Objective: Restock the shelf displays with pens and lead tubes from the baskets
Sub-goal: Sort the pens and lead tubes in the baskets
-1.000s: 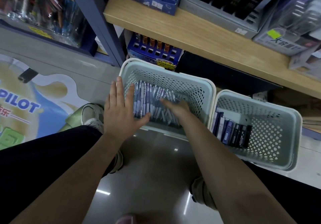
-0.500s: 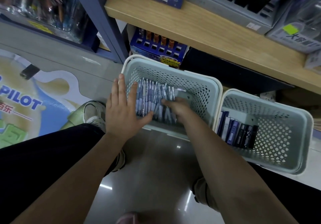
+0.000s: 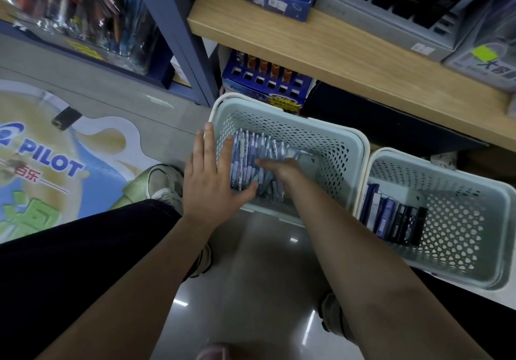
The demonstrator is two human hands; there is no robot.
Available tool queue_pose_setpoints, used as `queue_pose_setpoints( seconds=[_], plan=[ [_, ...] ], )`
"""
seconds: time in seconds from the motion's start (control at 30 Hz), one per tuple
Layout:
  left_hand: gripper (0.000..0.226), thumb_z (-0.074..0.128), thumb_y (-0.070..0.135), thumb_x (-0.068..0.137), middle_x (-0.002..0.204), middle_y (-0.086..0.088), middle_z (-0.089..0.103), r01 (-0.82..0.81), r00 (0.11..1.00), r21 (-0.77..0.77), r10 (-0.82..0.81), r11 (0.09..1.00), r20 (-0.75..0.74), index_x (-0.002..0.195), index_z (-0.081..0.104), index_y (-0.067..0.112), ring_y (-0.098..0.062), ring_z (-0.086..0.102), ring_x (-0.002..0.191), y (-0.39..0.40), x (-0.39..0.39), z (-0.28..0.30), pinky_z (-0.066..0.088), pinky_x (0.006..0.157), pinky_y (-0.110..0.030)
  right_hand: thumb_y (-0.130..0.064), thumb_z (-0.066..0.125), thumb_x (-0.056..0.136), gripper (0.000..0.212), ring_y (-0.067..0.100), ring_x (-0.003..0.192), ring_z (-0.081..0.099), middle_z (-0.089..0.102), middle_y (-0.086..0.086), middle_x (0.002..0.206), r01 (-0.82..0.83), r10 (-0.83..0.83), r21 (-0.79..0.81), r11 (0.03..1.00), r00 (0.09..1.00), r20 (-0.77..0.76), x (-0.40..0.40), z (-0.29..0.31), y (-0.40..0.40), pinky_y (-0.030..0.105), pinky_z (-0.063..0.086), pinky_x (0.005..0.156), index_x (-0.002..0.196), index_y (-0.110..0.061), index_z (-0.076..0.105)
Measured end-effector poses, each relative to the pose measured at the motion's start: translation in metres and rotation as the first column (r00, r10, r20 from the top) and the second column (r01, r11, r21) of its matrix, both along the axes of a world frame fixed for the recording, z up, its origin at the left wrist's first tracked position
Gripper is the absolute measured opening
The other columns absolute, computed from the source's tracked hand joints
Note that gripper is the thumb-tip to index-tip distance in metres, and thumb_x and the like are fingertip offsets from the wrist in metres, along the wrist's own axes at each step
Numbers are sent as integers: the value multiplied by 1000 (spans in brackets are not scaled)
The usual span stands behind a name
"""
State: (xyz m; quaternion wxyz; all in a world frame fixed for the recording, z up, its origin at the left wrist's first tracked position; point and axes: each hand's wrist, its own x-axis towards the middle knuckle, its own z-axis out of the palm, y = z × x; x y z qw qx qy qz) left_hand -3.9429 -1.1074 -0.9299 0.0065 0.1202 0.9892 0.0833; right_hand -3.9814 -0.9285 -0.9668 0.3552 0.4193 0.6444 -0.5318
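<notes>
head | pens (image 3: pixel 252 161): blue-white, heaped | left hand (image 3: pixel 208 179) flat | right hand (image 3: pixel 282 167) unclear

Right hand (image 3: pixel 282 168) grip: fingertips buried among the pens (image 3: pixel 252 158), so its hold is unclear.
Lead tubes (image 3: pixel 391 217): labels too small to read.
Shelf displays (image 3: pixel 405 2): cut off at the top edge.

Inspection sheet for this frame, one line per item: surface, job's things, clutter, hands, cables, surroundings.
Surface: glossy grey floor with a Pilot floor sticker.
Job's things: left basket holds loose pens; right basket holds dark lead tube packs along its near-left side.
Clutter: nothing seen.
Hands: left hand flat, fingers straight, over the left basket's left rim; right hand down among the pens, grip hidden.
Cables: nothing seen.
Surroundings: wooden shelf with display boxes above; blue slotted display box beneath it.
</notes>
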Motion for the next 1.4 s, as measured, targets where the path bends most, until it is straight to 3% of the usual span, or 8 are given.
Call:
queue_pose_setpoints(
  seconds=[0.23, 0.4, 0.53, 0.8, 1.0, 1.13, 1.3, 1.4],
  plan=[
    [93, 49, 74, 84, 163, -25, 20, -8, 1000, 18, 8, 1000, -23, 150, 41, 9, -42, 24, 149, 0, 0, -3, 41, 105, -55, -29, 72, 89, 22, 24, 86, 62, 65, 8, 114, -71, 70, -34, 997, 997, -24, 1, -4, 7, 36, 51, 86, 94, -8, 68],
    [92, 52, 71, 84, 163, -25, 21, -7, 1000, 15, 8, 1000, -30, 150, 41, 9, -42, 25, 149, 0, 0, -3, 41, 104, -54, -36, 82, 81, 75, 32, 117, 59, 60, 16, 134, -107, 102, -59, 993, 992, -81, -1, -5, 4, 43, 44, 105, 139, 0, 50],
    [93, 51, 73, 84, 163, -25, 21, -11, 1000, 15, 11, 1000, -29, 151, 40, 9, -42, 25, 148, 1, 0, -2, 40, 104, -54, -29, 80, 82, 40, 30, 112, 62, 65, 16, 126, -138, 134, -44, 990, 987, -88, 2, -12, 8, 43, 49, 103, 112, -7, 64],
    [95, 54, 73, 82, 164, -24, 18, -13, 1000, 0, 13, 1000, -2, 152, 38, 11, -41, 24, 149, 1, 0, -1, 41, 105, -54, -34, 81, 81, 58, 24, 141, 42, 55, 4, 144, -22, -26, -258, 966, 983, -182, 10, -7, 13, 40, 26, 117, 130, -11, 62],
    [93, 49, 75, 84, 164, -24, 18, -9, 1000, 11, 9, 1000, -13, 151, 39, 11, -41, 23, 150, 1, 0, -1, 41, 104, -53, -28, 78, 85, 14, 19, 131, 55, 71, 3, 124, -41, -43, -375, 926, 976, -212, 8, -2, 18, 48, 24, 122, 94, -17, 79],
    [96, 45, 77, 83, 165, -23, 16, -17, 999, 35, 15, 999, 32, 152, 38, 10, -40, 21, 150, 2, 0, 3, 38, 107, -54, -25, 71, 91, 33, 5, 116, 60, 73, -2, 119, -45, -57, -392, 919, 968, -245, 8, 12, 21, 44, 20, 123, 119, -8, 69],
    [104, 43, 82, 80, 165, -21, 15, -55, 993, 98, 43, 994, 112, 153, 34, 9, -36, 14, 153, 5, -2, 15, 22, 119, -55, -33, 74, 80, 41, 20, 122, 61, 77, 0, 105, -39, -111, -451, 892, 947, -302, 15, 44, 26, 55, 28, 120, 115, -13, 67],
    [106, 54, 80, 78, 162, -19, 27, 12, 990, 256, -47, 967, 132, 151, 36, 7, -33, 20, 152, 17, -1, 34, 18, 123, -49, -19, 64, 93, 14, 22, 106, 67, 76, 2, 94, -45, -158, -507, 861, 924, -349, 25, 71, 29, 48, 46, 107, 106, -13, 67]
  ],
)
